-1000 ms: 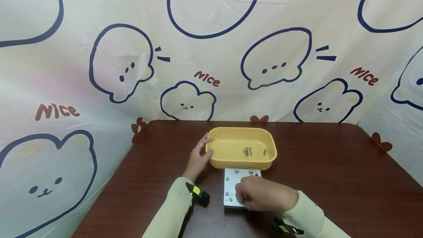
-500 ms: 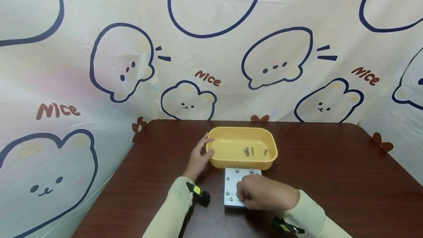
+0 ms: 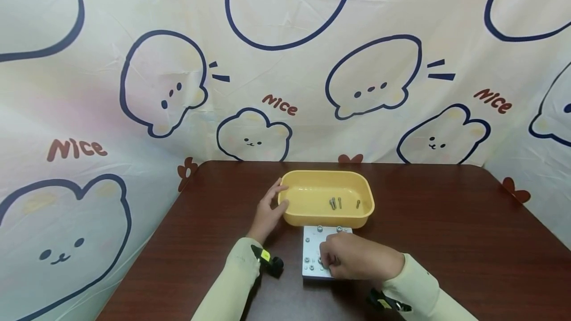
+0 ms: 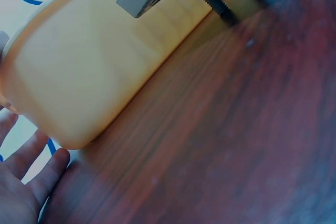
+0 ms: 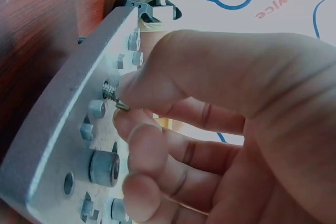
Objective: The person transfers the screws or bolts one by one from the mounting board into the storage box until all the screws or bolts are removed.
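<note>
Screw (image 5: 109, 91) pinched by right hand (image 3: 359, 258) seems part-threaded into metal plate (image 3: 311, 249); left hand (image 3: 266, 217), fingers spread, touches yellow tray (image 3: 308, 196); steady turning seems called for.

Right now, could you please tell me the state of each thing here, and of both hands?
Yellow tray: upright, open at the top.
Loose screws: lying inside the tray.
Metal plate: raised off the table, several screws fitted.
Held screw: threads showing at the plate, partly hidden.
Left hand: touching the tray's left end.
Right hand: pinching the held screw.
</note>
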Demonstrator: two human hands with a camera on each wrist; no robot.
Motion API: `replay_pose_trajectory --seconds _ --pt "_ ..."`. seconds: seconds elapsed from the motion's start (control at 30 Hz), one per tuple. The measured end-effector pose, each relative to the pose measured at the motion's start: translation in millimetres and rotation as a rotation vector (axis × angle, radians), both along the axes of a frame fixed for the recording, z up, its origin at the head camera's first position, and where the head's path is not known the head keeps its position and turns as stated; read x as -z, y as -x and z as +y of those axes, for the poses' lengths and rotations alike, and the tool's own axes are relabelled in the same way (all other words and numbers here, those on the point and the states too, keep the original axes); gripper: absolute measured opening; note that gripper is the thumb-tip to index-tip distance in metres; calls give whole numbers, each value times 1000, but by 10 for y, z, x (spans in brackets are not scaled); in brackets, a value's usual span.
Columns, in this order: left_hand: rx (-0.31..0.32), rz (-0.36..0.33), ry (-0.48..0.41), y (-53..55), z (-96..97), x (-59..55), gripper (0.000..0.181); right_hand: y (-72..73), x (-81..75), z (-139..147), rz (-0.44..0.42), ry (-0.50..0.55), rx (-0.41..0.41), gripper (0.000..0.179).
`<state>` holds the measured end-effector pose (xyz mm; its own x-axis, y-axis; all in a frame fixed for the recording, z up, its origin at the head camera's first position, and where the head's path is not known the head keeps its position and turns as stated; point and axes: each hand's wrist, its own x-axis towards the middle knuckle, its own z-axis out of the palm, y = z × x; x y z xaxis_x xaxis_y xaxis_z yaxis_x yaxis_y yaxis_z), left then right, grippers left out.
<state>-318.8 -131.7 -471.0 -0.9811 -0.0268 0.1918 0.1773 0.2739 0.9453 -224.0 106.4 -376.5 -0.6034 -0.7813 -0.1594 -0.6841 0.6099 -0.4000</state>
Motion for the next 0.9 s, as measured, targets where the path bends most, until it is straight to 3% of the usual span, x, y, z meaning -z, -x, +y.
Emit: replay_pose_trajectory --seconds 0.27,0.9 --pt "6 -2 -2 -6 -1 -7 33 -4 -3 1 -16 -6 23 11" --pt "12 -2 -12 -6 -15 2 34 -38 -11 -29 57 4 0 14"
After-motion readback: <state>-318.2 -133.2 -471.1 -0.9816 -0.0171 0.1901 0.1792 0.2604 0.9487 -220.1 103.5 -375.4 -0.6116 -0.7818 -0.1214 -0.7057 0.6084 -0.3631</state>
